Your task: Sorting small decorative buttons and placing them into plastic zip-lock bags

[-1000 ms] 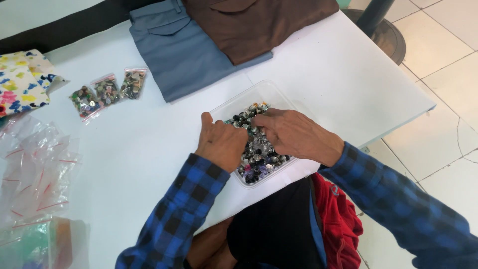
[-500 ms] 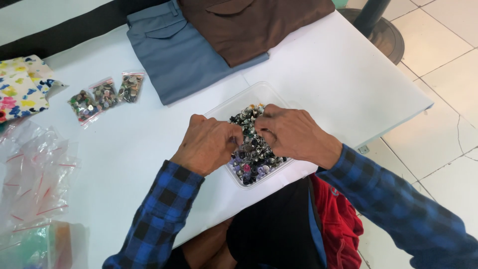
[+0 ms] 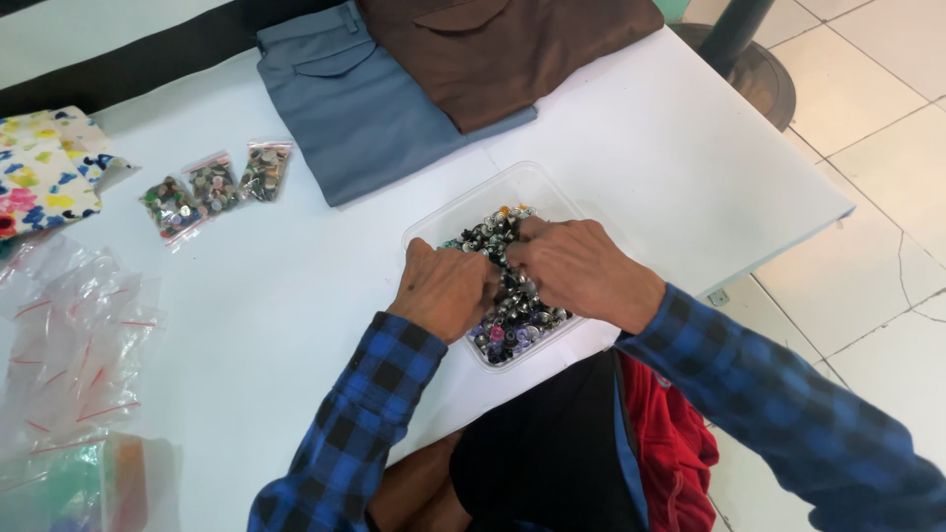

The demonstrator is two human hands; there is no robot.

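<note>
A clear plastic tray (image 3: 512,187) full of small mixed buttons (image 3: 512,330) sits near the front edge of the white table (image 3: 296,296). My left hand (image 3: 445,291) rests on the tray's left side with its fingers curled down into the buttons. My right hand (image 3: 581,268) lies over the middle of the tray, fingers bent into the pile and meeting the left hand's fingertips. Whether either hand pinches a button is hidden by the knuckles. Both arms wear blue checked sleeves.
Three small zip bags of buttons (image 3: 212,187) lie at the left. Empty clear zip bags (image 3: 74,335) are piled at the far left by a flowered cloth (image 3: 39,177). Folded grey trousers (image 3: 365,108) and brown trousers (image 3: 512,49) lie at the back. Tiled floor (image 3: 867,197) is on the right.
My left hand has slid from the tray's near left corner up to its left side. Both hands' fingers have drawn together in the buttons.
</note>
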